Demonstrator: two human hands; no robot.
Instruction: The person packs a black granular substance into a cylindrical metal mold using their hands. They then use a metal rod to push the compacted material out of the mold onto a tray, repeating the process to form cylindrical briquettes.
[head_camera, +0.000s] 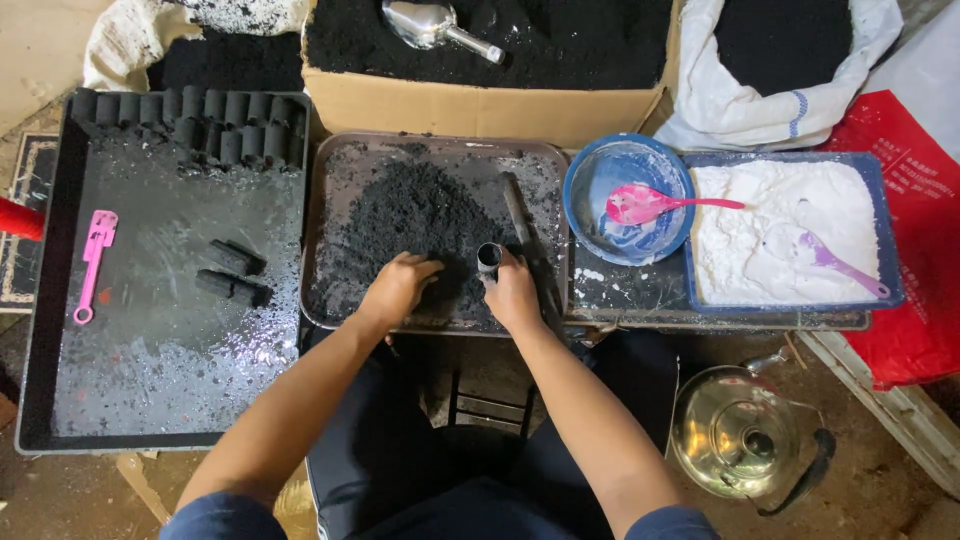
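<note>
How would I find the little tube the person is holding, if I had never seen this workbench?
Start at the middle metal tray heaped with black powder, just below the cardboard box. At its near edge the right hand grips a short dark tube standing upright. Its open round mouth faces up, unlike the solid black cylinders on the left tray.

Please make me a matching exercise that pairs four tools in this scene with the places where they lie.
Things:
1. metal scoop
2. pink spoon
3. purple spoon
4. pink spatula

Places:
A. on the white powder in the blue tray
B. on the black tray at the left
C. in the round blue bowl
D. on the black powder in the cardboard box

Pairs: 1-D, 2-C, 3-A, 4-B
</note>
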